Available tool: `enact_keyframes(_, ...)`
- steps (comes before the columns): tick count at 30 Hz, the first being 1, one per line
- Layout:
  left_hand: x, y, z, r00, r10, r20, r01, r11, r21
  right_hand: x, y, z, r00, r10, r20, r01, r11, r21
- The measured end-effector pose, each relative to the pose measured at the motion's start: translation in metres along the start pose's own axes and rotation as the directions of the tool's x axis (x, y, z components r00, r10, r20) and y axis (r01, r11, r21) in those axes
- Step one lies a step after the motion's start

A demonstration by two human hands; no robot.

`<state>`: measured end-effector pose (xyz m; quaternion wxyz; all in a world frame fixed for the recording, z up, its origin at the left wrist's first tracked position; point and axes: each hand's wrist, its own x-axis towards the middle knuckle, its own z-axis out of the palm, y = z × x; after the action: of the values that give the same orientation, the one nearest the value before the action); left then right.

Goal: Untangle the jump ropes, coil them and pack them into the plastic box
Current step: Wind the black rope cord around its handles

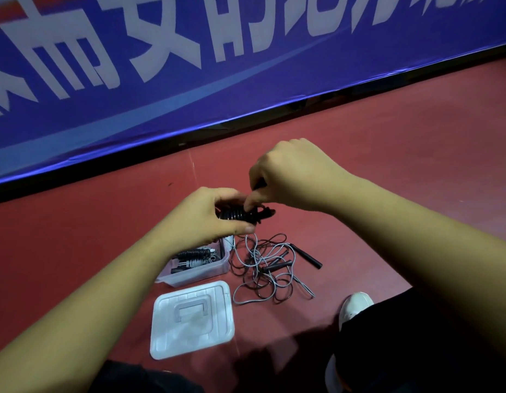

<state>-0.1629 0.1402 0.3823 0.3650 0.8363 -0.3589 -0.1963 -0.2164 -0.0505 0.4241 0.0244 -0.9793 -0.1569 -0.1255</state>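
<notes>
Clearly the coiling step is in hand, seen from the head camera. The left hand point(209, 214) is wrapped round a tight black coil point(235, 216) held above the floor point(388, 171). The right hand point(288, 177) meets it from above, its fingertips pinching the rope's loose end at the coil's right side, so both hands are clamped on the same rope. Something dark shows under the right palm, perhaps a handle; I cannot tell.

Just below, the plastic box point(209, 275) stands open on the floor with two wound ropes in it, one black point(193, 253) and one pale grey point(193, 262). Its lid point(192, 319) lies flat beside it, nearer the person. Right of the box sprawls the tangle point(263, 270), thin black and grey cords looped through one another, with slim black handles point(310, 256) poking out.

By my judgement the task is about half done. The next move calls for tucking the end so the springy coil does not unwind, then lowering it into the box.

The cords look smooth, glossy and wiry. The box is translucent, with rounded corners. The lid is a ribbed, milky plastic with a moulded grip. The floor is matt red.
</notes>
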Motion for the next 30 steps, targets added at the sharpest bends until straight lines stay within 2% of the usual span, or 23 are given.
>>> enact_keyframes(5, -0.003, -0.004, 0.002, 0.997, -0.014, -0.07, 0.002, 0.986, -0.168, 0.004, 0.015, 0.002, 0.98, 0.175, 0.097, -0.196, 0.933, 0.302)
enact_keyframes(8, -0.004, 0.002, 0.006, 0.994, -0.023, -0.104, -0.007, 0.958, -0.286, 0.006, 0.017, 0.006, 0.973, 0.19, 0.131, -0.228, 0.878, 0.42)
enact_keyframes(13, -0.008, 0.001, 0.006, 0.996, -0.04, -0.075, 0.017, 0.96, -0.281, 0.005, 0.016, 0.016, 0.97, 0.189, 0.156, -0.244, 0.805, 0.541)
enact_keyframes(15, -0.008, 0.002, 0.008, 0.997, -0.042, -0.06, 0.016, 0.926, -0.378, 0.005, 0.018, 0.018, 0.963, 0.217, 0.161, -0.269, 0.723, 0.637)
enact_keyframes(17, -0.007, 0.004, 0.011, 0.996, -0.054, -0.073, 0.004, 0.825, -0.565, 0.004, 0.021, 0.018, 0.953, 0.247, 0.175, -0.292, 0.6, 0.744)
enact_keyframes(19, -0.007, 0.007, 0.012, 0.994, -0.021, -0.109, -0.055, 0.758, -0.65, 0.004, 0.022, 0.02, 0.944, 0.26, 0.202, -0.309, 0.487, 0.817)
enact_keyframes(22, -0.011, 0.012, 0.013, 0.987, 0.059, -0.148, -0.142, 0.746, -0.65, 0.004, 0.022, 0.024, 0.929, 0.245, 0.279, -0.355, 0.367, 0.86)
enact_keyframes(26, -0.014, 0.014, 0.014, 0.987, 0.051, -0.152, -0.142, 0.716, -0.683, 0.002, 0.024, 0.031, 0.917, 0.166, 0.363, -0.395, 0.257, 0.882)
enact_keyframes(30, -0.01, 0.011, 0.012, 0.991, 0.048, -0.128, -0.126, 0.673, -0.729, 0.0, 0.03, 0.034, 0.923, 0.127, 0.363, -0.385, 0.278, 0.88)
